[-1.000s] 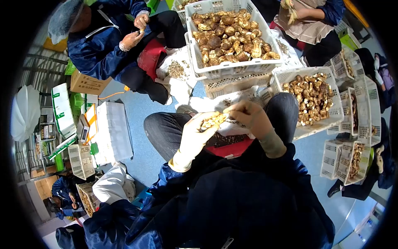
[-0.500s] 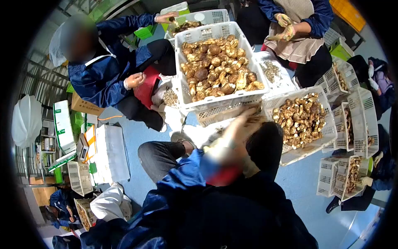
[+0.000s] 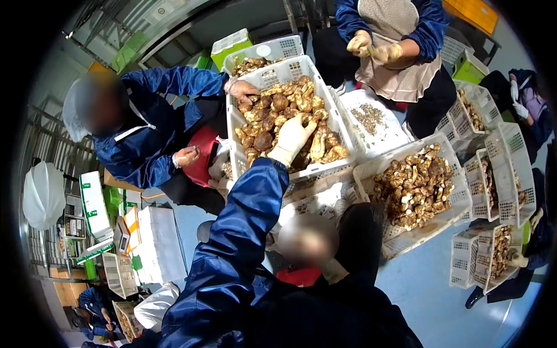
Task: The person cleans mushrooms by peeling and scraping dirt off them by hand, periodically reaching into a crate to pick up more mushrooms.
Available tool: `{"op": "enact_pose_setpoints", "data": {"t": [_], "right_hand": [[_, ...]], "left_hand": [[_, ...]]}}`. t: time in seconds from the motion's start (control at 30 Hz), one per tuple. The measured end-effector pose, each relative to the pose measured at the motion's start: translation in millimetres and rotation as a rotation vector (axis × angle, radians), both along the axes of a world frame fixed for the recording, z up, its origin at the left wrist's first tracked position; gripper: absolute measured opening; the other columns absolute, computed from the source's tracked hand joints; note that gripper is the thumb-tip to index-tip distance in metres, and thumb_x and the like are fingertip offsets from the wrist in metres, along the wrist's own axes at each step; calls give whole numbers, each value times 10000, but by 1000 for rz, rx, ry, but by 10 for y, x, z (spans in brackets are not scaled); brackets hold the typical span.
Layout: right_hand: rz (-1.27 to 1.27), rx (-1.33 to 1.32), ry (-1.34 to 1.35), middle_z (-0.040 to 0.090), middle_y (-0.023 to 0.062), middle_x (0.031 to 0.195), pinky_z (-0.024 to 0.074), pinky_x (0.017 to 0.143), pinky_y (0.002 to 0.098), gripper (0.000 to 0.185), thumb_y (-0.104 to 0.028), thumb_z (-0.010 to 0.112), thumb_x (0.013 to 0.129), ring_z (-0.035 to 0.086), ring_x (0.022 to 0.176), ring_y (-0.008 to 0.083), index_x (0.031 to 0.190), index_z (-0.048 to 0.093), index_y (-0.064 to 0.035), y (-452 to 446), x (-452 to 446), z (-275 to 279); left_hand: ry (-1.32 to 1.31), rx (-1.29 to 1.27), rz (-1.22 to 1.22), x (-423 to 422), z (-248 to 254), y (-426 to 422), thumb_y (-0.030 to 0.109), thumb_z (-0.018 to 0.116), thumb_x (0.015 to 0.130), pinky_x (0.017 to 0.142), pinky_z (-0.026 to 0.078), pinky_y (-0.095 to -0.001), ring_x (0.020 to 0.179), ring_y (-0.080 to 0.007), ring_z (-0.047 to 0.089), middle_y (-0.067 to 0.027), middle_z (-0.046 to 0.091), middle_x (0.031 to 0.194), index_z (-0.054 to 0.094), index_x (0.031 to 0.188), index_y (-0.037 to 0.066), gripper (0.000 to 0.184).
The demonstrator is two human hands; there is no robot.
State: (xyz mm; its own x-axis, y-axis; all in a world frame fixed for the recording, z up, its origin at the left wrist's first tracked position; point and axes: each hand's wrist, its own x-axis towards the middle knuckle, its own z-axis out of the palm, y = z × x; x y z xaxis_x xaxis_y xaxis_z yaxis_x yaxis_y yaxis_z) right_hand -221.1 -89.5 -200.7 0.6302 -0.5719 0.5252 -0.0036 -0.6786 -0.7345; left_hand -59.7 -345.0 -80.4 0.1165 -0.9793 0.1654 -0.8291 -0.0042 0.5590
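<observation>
My left hand (image 3: pixel 293 139), in a pale glove, reaches into a white plastic basket (image 3: pixel 342 124) heaped with brown-capped, thick-stemmed mushrooms (image 3: pixel 279 102). Its fingers are curled onto a mushroom at the middle of the heap; the fingertips are partly hidden among the caps. Low in front of my body is my right hand (image 3: pixel 307 240), smeared by a round blur, so its fingers and anything in them cannot be made out. Below that blur something red (image 3: pixel 299 276) shows. Right of my knee stands a second white basket (image 3: pixel 400 246) of smaller-looking mushrooms (image 3: pixel 415 185).
Across the basket, a co-worker's bare-looking hand (image 3: pixel 242 90) rests on the same heap. Another person's gloved hands (image 3: pixel 374 49) meet above a beige apron. A white sheet with dark scraps (image 3: pixel 371 119) lies between the baskets. More mushroom crates (image 3: pixel 493 255) stand at the right.
My left hand has moved from low over my lap, where it was motion-blurred, up into the mushroom basket. The co-worker's hand at the left has come down onto the mushrooms.
</observation>
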Motion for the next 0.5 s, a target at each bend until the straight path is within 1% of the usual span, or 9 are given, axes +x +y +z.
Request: {"op": "enact_pose_setpoints", "data": {"t": [0.07,0.13,0.2,0.23,0.27,0.33,0.4,0.47,0.5], "right_hand": [[2,43,4,619,83,885,492,677,327,150,-139,535,896,596,770,207,916,627,-22,30,-19,-11],[9,89,9,618,81,870,492,667,323,147,-141,541,893,595,760,201,906,626,-22,44,-39,-28],[12,129,11,618,80,855,491,658,320,144,-142,547,891,594,750,195,896,625,-21,43,-37,-52],[14,144,12,617,79,848,491,653,318,143,-143,550,889,594,745,192,891,625,-21,32,-22,-60],[16,164,9,617,78,841,491,648,316,142,-143,553,888,593,740,189,886,625,-21,16,-12,-65],[18,188,12,617,77,826,491,638,313,141,-145,560,886,592,730,183,876,624,-20,-12,8,-62],[12,235,6,616,75,811,490,629,309,140,-146,566,883,591,719,177,866,623,-20,-25,-5,-48],[-6,305,-2,616,74,796,490,619,306,140,-148,572,881,590,709,171,856,622,-19,-20,-33,-24],[-14,436,-27,615,73,789,490,615,304,141,-148,575,879,590,704,168,851,622,-19,-9,-49,-13]], "left_hand": [[-144,196,51,-79,-29,-183,439,637,800,840,492,-399,951,-348,624,-206,659,975,626,1038,15,486],[-237,219,58,-176,-101,-276,454,618,807,826,499,-394,929,-348,633,-210,664,933,649,979,29,460],[-127,158,66,-123,-119,-360,419,608,819,825,500,-391,919,-349,634,-214,663,925,654,974,31,421],[-39,148,75,-61,-31,-353,392,582,836,832,496,-383,922,-352,630,-229,657,927,657,960,22,397],[48,141,92,54,22,-379,328,630,832,793,500,-351,834,-280,648,-158,678,887,650,972,34,326],[575,211,-4,288,258,-279,244,693,810,784,470,-291,799,-153,600,-44,655,873,637,987,52,268],[708,157,-42,498,538,-34,178,731,787,802,425,-240,816,-77,530,34,600,876,618,995,64,262],[937,100,-79,671,760,275,195,704,812,833,410,-241,883,-88,538,19,608,934,604,1020,54,270],[1160,73,-173,754,773,427,199,688,826,840,415,-254,904,-98,546,9,610,967,596,1044,57,276]]}}
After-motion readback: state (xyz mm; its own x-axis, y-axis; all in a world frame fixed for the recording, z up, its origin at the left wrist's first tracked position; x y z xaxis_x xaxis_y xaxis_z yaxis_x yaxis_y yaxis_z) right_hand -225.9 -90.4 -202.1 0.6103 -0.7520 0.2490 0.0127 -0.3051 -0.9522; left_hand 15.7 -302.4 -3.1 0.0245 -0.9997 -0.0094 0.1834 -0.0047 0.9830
